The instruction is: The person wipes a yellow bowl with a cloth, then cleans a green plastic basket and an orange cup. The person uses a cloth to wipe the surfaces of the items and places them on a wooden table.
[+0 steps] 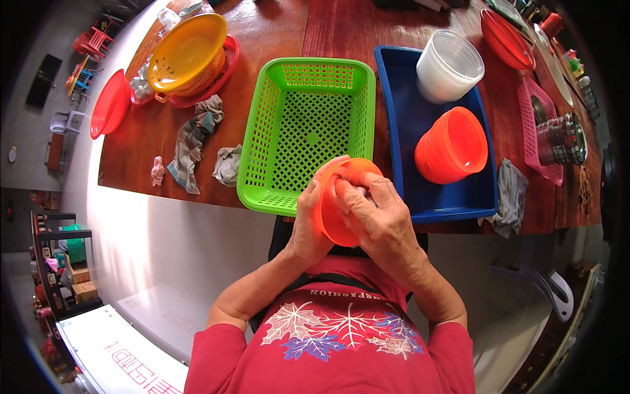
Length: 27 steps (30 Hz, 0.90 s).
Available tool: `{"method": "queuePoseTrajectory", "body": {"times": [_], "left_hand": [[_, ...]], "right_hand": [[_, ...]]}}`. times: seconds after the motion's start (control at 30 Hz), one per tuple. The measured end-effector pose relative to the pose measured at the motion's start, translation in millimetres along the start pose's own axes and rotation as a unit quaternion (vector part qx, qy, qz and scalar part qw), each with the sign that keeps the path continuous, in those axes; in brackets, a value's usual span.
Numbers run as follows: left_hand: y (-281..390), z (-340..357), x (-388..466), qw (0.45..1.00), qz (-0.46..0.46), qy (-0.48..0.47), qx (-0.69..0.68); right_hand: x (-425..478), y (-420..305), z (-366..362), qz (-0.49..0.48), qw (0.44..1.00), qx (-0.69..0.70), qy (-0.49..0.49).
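Observation:
My left hand (310, 216) grips an orange plastic cup (330, 216) from its outer side, near the table's front edge. The fingers of my right hand (376, 212) reach inside the cup's mouth; something pale, perhaps a cloth, shows between them, mostly hidden. Just beyond my hands lies a green plastic basket (370, 118) with lattice walls and floor. To the right, a blue plastic tray (403, 197) carries a stack of orange cups (435, 152) tilted on its side and a stack of clear plastic tubs (438, 74).
At left are a yellow colander (182, 54), a red basin (110, 106) and crumpled cloths (189, 147) (229, 165). At right are a pink basket (534, 133) with stacked metal cups (558, 140), a red basket (507, 42) and a grey cloth (511, 197) over the wooden table's edge (536, 226).

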<state>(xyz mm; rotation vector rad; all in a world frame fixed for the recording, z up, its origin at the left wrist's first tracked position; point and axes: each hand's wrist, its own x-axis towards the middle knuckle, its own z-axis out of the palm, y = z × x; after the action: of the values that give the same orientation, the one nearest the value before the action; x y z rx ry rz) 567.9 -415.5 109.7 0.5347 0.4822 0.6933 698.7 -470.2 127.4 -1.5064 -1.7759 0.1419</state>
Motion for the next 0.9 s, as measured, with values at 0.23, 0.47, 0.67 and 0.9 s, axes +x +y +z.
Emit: {"method": "queuePoseTrajectory", "body": {"times": [0.23, 0.47, 0.67, 0.9], "left_hand": [[-4.4, -12.3, 0.5, 0.999, -0.03, 0.006, 0.028], [-3.4, -1.6, -1.1, 0.998, -0.005, 0.005, 0.06], [-23.3, -28.3, 0.3, 0.971, -0.052, -0.102, -0.21], [-7.9, 7.8, -9.5, 0.999, 0.006, -0.034, -0.006]], "right_hand": [[-5.3, -4.5, -5.5, 0.015, 0.984, 0.142, -0.101], [-3.3, 6.4, -26.7, 0.017, 0.941, 0.298, -0.158], [6.7, -10.3, 0.2, -0.046, 0.985, 0.146, 0.078], [20.8, -4.0, -6.3, -0.015, 0.994, -0.059, 0.088]]}}
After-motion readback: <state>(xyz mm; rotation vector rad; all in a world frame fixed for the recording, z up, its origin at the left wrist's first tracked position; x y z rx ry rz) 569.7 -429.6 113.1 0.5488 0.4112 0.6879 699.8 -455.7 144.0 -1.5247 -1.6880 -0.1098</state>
